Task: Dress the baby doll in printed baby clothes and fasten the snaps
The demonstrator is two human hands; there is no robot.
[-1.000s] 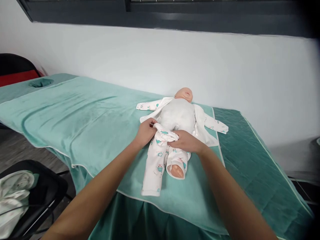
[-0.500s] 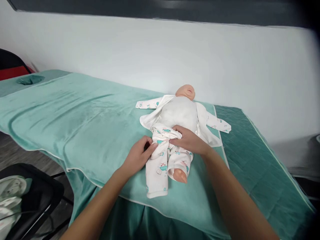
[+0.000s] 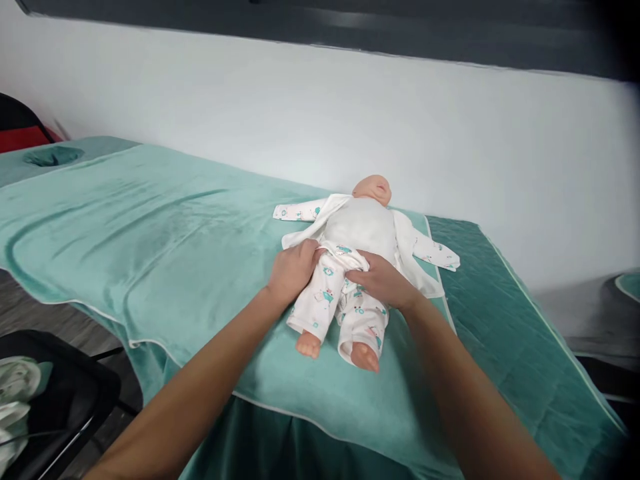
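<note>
A baby doll [image 3: 373, 189] lies on its back on a green-covered bed. Its white printed jacket [image 3: 436, 253] is spread open under it with both sleeves out to the sides, showing a white cloth torso [image 3: 361, 225]. White printed trousers [image 3: 320, 293] cover its legs, and both feet stick out of the cuffs. My left hand [image 3: 296, 267] is closed on the trousers' waist at the left hip. My right hand [image 3: 381, 277] grips the bunched trouser cloth at the front of the right hip, thumb on top.
The light green blanket [image 3: 150, 220] stretches far to the left over the bed, with a darker quilted cover [image 3: 520, 333] at the right. A white wall [image 3: 300, 113] stands behind. A black chair [image 3: 75, 393] with folded cloths [image 3: 17, 387] is at lower left.
My left hand has moved up from the trouser thigh to the waist. The left trouser leg has ridden up, so the doll's left-side foot now shows. My right hand stays at the waist.
</note>
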